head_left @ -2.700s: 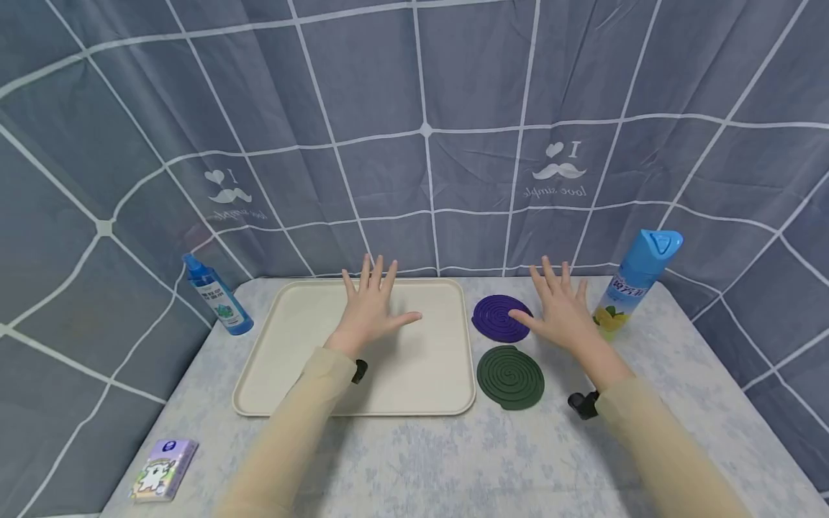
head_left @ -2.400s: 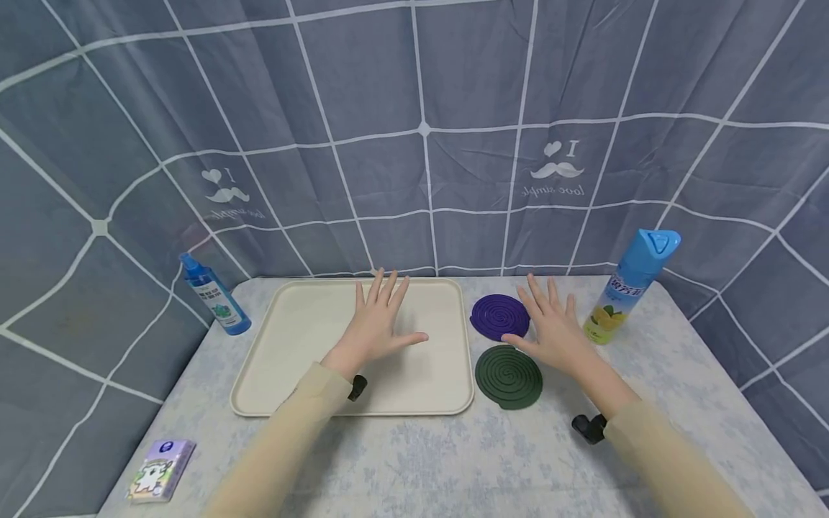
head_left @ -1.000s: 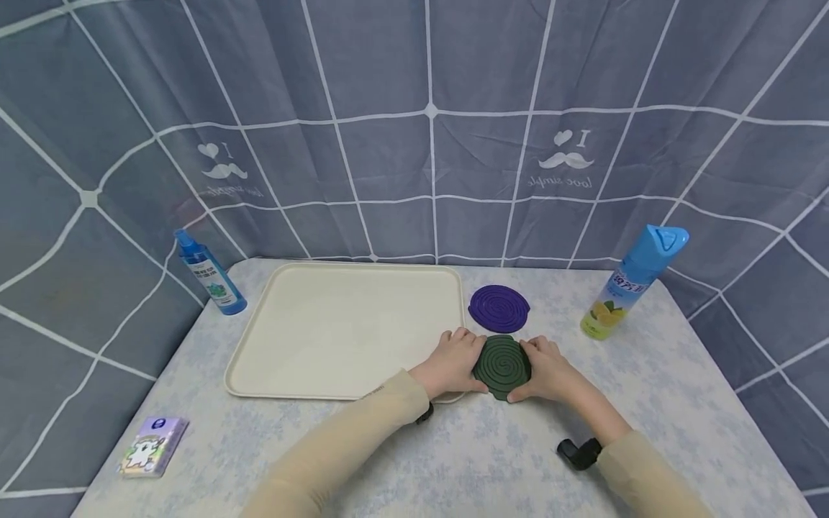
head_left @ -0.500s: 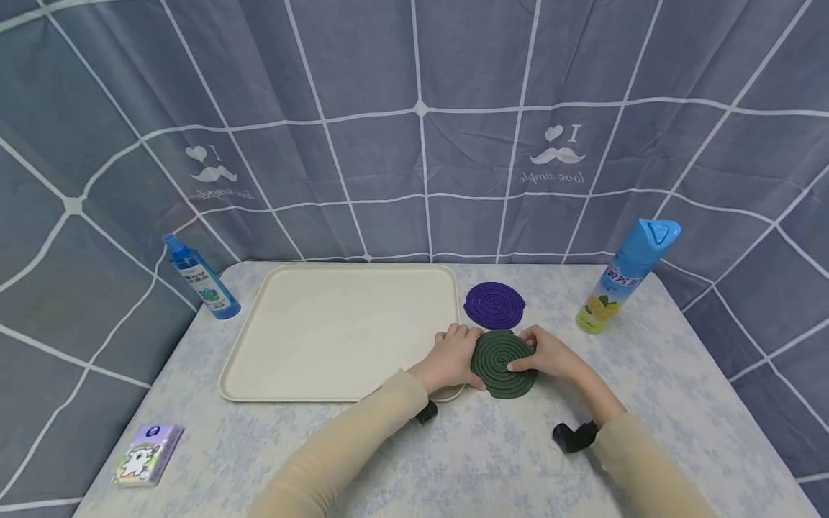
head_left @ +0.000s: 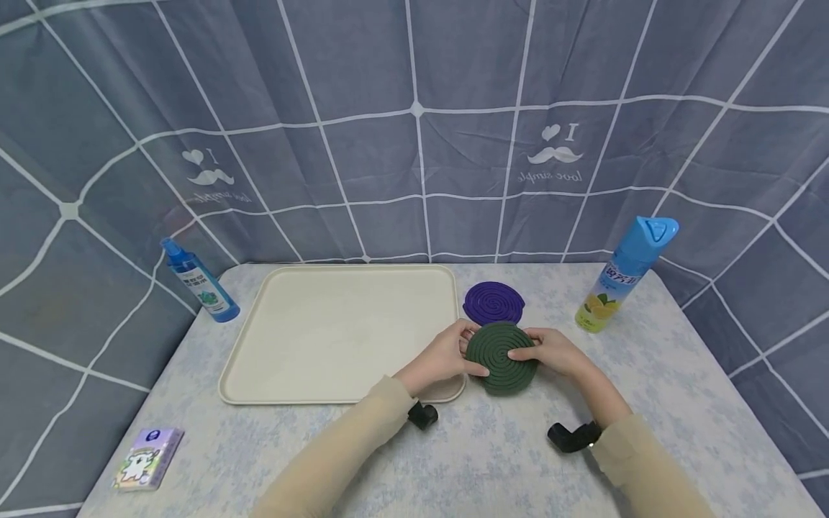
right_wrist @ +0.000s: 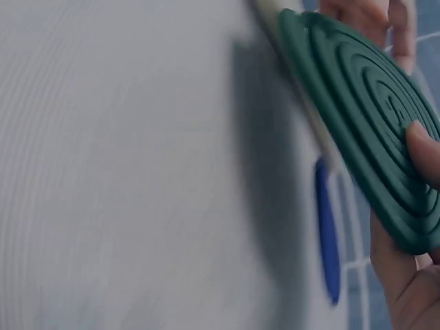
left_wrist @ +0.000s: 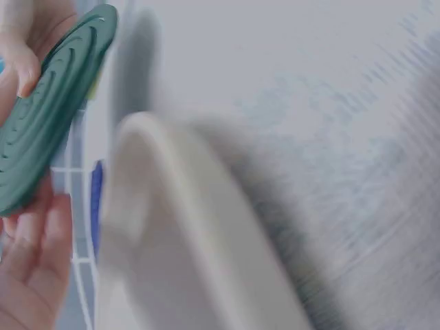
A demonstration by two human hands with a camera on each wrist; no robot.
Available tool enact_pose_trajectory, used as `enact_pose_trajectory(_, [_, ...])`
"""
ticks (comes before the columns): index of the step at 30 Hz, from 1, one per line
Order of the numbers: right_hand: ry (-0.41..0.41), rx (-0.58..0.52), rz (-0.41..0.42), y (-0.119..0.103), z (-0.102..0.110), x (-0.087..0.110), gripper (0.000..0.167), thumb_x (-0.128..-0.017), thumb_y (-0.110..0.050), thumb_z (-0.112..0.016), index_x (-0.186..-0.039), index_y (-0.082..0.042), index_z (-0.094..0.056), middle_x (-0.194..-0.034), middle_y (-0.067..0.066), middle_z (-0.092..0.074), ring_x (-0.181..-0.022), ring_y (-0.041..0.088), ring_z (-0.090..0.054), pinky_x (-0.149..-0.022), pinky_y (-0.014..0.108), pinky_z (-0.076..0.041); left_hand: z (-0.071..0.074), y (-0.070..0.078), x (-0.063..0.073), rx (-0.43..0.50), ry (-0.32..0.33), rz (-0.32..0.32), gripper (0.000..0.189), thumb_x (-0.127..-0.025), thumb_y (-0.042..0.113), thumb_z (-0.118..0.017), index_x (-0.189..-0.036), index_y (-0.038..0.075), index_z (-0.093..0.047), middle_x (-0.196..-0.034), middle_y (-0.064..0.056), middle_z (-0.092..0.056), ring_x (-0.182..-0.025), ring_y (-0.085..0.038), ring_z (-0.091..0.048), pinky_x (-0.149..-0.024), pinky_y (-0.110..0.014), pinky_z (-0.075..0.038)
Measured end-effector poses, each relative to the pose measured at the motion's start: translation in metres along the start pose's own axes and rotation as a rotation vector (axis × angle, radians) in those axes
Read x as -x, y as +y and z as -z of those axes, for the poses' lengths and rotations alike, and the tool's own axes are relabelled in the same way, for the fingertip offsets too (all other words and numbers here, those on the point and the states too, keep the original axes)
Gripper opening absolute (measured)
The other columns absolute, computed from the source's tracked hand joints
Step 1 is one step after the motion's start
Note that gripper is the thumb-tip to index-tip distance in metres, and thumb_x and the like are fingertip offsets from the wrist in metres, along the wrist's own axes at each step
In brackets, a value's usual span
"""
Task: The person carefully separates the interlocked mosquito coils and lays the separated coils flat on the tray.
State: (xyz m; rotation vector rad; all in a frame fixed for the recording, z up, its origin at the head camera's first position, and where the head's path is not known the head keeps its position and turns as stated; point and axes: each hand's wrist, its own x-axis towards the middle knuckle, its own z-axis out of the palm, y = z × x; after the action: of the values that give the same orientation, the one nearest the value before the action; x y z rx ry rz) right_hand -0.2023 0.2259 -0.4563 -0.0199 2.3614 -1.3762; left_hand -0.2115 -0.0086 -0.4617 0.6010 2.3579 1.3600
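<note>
A round dark green coaster (head_left: 501,378) with a spiral relief is raised off the table, tilted, between both hands. My right hand (head_left: 558,352) pinches it from the right: in the right wrist view the thumb (right_wrist: 425,155) presses its ridged face and the fingers go behind. At the left edge, my left hand (head_left: 447,354) holds it with curved fingers and thumb; in the left wrist view these fingers (left_wrist: 31,240) meet its rim, part of them hidden behind it. Just behind lies a purple spiral coaster (head_left: 494,302), flat on the table, its near edge partly covered.
A cream tray (head_left: 343,398) lies to the left, under my left forearm. A blue pump bottle (head_left: 206,291) stands at the back left, a blue-and-yellow spray can (head_left: 615,280) at the back right. A purple tissue pack (head_left: 149,459) lies front left. A grey gridded curtain (head_left: 363,165) surrounds the table.
Both hands came down from spread above the tray and table to the green coaster, which rose and tilted. My right thumb moved onto its face; my left hand's grip on the edge shifted.
</note>
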Motion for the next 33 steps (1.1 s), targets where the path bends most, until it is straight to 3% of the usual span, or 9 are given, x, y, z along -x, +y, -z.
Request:
enact_pose_trajectory(3, [-0.024, -0.11, 0.043, -0.013, -0.005, 0.005, 0.058, -0.091, -0.021, -0.072, -0.136, 0.009, -0.051, -0.118, 0.017, -0.069, -0.097, 0.012, -0.068, -0.088, 0.034, -0.057, 0.007, 0.002, 0.007, 0.217, 0.021, 0.031, 0.052, -0.081, 0.011, -0.082, -0.124, 0.004, -0.054, -0.114, -0.009, -0.065, -0.096, -0.015, -0.065, -0.083, -0.025, -0.055])
enact_pose_trajectory(6, [-0.021, -0.207, 0.087, -0.026, -0.013, 0.01, 0.06, -0.092, -0.017, -0.069, -0.139, 0.011, -0.046, -0.129, 0.025, -0.062, -0.1, 0.012, -0.067, -0.088, 0.032, -0.058, 0.012, 0.004, 0.015, 0.344, 0.055, 0.041, 0.043, -0.085, 0.014, -0.078, -0.123, 0.005, -0.058, -0.118, -0.012, -0.068, -0.103, -0.019, -0.069, -0.088, -0.029, -0.056])
enact_pose_trajectory(11, [0.012, -0.352, 0.111, -0.043, -0.03, 0.015, 0.061, -0.093, -0.014, -0.068, -0.143, 0.009, -0.042, -0.137, 0.025, -0.054, -0.1, 0.006, -0.065, -0.087, 0.024, -0.056, 0.016, 0.005, 0.024, 0.397, 0.172, 0.013, 0.047, -0.09, 0.022, -0.073, -0.132, 0.011, -0.059, -0.127, -0.01, -0.066, -0.117, -0.024, -0.063, -0.102, -0.035, -0.05])
enact_pose_trajectory(18, [0.075, -0.491, 0.104, -0.057, -0.053, 0.019, 0.056, -0.094, -0.01, -0.065, -0.141, 0.008, -0.043, -0.118, 0.008, -0.065, -0.092, 0.003, -0.067, -0.082, 0.021, -0.057, 0.009, 0.006, 0.029, 0.496, 0.353, -0.011, 0.058, -0.088, 0.019, -0.074, -0.14, 0.01, -0.053, -0.135, -0.013, -0.061, -0.125, -0.029, -0.058, -0.105, -0.039, -0.048])
enact_pose_trajectory(21, [0.085, -0.486, 0.098, -0.059, -0.059, 0.02, 0.056, -0.093, -0.011, -0.066, -0.141, 0.007, -0.043, -0.119, 0.008, -0.065, -0.093, 0.003, -0.066, -0.082, 0.02, -0.056, 0.009, 0.006, 0.033, 0.496, 0.397, -0.002, 0.055, -0.087, 0.017, -0.075, -0.137, 0.008, -0.055, -0.132, -0.014, -0.063, -0.121, -0.029, -0.06, -0.103, -0.039, -0.05])
enact_pose_trajectory(24, [0.104, -0.431, 0.106, -0.06, -0.061, 0.022, 0.051, -0.093, -0.013, -0.067, -0.136, 0.006, -0.048, -0.116, 0.007, -0.066, -0.092, 0.004, -0.065, -0.081, 0.02, -0.056, 0.011, 0.007, 0.037, 0.472, 0.396, 0.0, 0.051, -0.086, 0.017, -0.077, -0.132, 0.008, -0.059, -0.127, -0.014, -0.065, -0.117, -0.028, -0.062, -0.1, -0.038, -0.052])
enact_pose_trajectory(29, [0.265, -0.288, 0.17, -0.063, -0.058, 0.027, 0.037, -0.092, -0.024, -0.071, -0.12, -0.001, -0.062, -0.1, -0.001, -0.067, -0.088, 0.004, -0.063, -0.08, 0.019, -0.052, 0.015, 0.006, 0.042, 0.392, 0.368, -0.003, 0.045, -0.082, 0.022, -0.081, -0.122, 0.01, -0.066, -0.117, -0.011, -0.07, -0.108, -0.024, -0.066, -0.094, -0.036, -0.054])
enact_pose_trajectory(33, [0.39, -0.145, 0.256, -0.065, -0.056, 0.029, 0.028, -0.092, -0.024, -0.072, -0.112, -0.005, -0.068, -0.098, 0.004, -0.068, -0.087, 0.004, -0.06, -0.078, 0.018, -0.052, 0.017, 0.004, 0.045, 0.331, 0.354, 0.002, 0.045, -0.08, 0.025, -0.082, -0.12, 0.011, -0.068, -0.113, -0.01, -0.071, -0.103, -0.023, -0.068, -0.09, -0.035, -0.056])
